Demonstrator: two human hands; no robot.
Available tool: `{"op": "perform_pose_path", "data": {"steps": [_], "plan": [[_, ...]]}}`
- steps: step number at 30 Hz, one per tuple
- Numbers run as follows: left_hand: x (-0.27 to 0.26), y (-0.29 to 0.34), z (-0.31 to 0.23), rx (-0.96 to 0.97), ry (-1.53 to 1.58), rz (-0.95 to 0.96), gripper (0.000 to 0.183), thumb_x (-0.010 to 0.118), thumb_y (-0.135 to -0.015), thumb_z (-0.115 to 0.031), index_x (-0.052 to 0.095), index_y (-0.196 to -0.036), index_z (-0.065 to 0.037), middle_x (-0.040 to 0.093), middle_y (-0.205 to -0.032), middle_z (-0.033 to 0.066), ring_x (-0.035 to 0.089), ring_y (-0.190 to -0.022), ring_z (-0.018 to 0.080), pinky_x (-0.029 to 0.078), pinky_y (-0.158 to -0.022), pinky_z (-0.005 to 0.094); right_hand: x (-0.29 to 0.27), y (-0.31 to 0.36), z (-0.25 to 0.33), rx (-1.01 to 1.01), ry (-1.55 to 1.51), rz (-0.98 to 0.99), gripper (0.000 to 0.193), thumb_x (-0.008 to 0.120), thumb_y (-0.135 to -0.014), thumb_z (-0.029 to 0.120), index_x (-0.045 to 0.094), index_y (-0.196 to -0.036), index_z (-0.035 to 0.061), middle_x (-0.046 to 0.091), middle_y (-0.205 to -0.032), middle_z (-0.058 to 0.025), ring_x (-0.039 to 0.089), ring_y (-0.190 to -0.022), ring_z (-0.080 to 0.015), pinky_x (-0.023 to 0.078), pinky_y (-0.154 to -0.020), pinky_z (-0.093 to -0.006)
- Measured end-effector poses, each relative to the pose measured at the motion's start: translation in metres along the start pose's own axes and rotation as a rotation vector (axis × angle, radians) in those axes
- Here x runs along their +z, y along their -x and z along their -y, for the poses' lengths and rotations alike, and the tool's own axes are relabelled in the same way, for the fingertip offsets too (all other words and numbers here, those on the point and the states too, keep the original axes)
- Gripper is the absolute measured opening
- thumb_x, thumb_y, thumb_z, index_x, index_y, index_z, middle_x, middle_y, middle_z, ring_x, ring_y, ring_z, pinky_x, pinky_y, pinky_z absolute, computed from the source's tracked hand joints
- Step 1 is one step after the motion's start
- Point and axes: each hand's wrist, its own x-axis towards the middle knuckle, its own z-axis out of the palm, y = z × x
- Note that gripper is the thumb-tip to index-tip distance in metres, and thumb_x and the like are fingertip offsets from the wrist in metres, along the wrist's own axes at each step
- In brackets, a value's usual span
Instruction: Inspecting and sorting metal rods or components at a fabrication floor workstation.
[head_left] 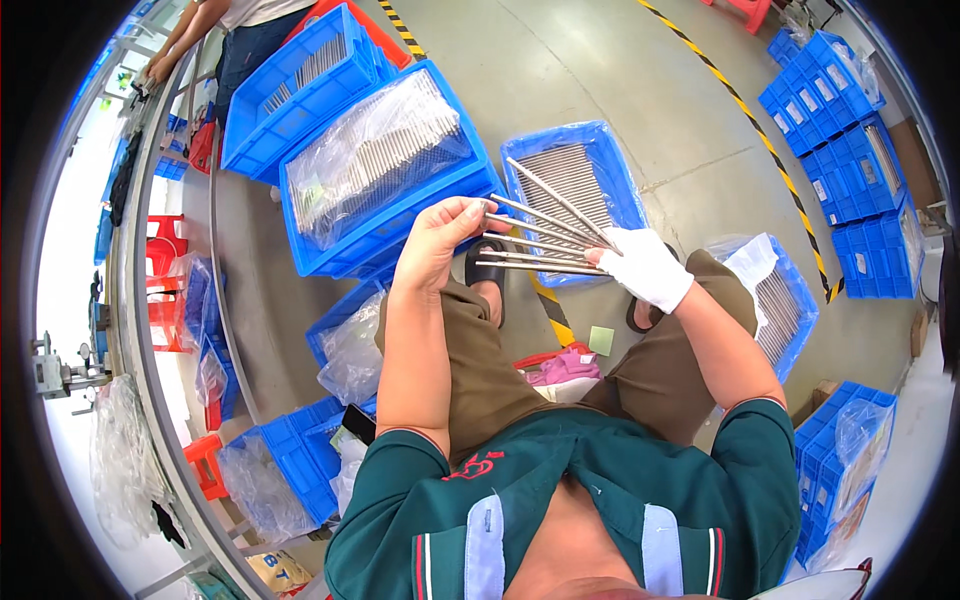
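Note:
Several thin grey metal rods spread out like a fan in front of me. My right hand, in a white glove, is closed around their gathered ends. At the fan's left side my bare left hand pinches the tip of a rod between thumb and fingers. Beyond the rods, a blue crate on the floor holds rows of similar rods, partly covered by my hands and the fan.
To the left, a large blue crate carries plastic-wrapped rods, with another crate beyond. By my right knee stands a rod-filled crate. Stacked crates line the right side. A metal-framed bench runs along the left, where another person stands.

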Motion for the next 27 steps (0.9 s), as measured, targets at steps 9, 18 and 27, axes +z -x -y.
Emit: {"op": "perform_pose_path", "data": {"steps": [9,18,27], "plan": [[0.002,-0.003,0.013,0.0,-0.022,0.069,0.023,0.063,-0.082,-0.015,0.06,-0.098,0.002,0.065,-0.092,0.0101,0.061,-0.082,0.0132,0.044,-0.075,0.0228,-0.003,-0.002,0.007,0.063,0.025,0.118,0.032,0.054,-0.085,0.034,0.063,-0.09,0.0035,0.061,-0.076,-0.0167,0.058,-0.07,-0.0292,0.043,-0.064,-0.0347],[-0.001,0.001,-0.002,-0.003,0.035,-0.021,0.025,0.063,-0.083,-0.018,0.06,-0.098,0.002,0.066,-0.086,0.0137,0.062,-0.083,0.0167,0.046,-0.077,0.0283,-0.007,0.002,0.013,0.114,-0.021,0.22,0.035,0.052,-0.085,0.035,0.062,-0.089,0.0017,0.059,-0.074,-0.0166,0.056,-0.068,-0.028,0.042,-0.063,-0.035],[0.002,-0.001,0.006,0.037,0.017,0.11,0.025,0.062,-0.083,-0.017,0.059,-0.101,0.002,0.064,-0.097,0.0136,0.061,-0.091,0.0186,0.044,-0.083,0.0298,-0.004,0.002,0.012,0.114,-0.06,0.269,0.038,0.052,-0.085,0.037,0.06,-0.087,0.0004,0.058,-0.073,-0.018,0.056,-0.069,-0.0307,0.042,-0.063,-0.0365]]}}
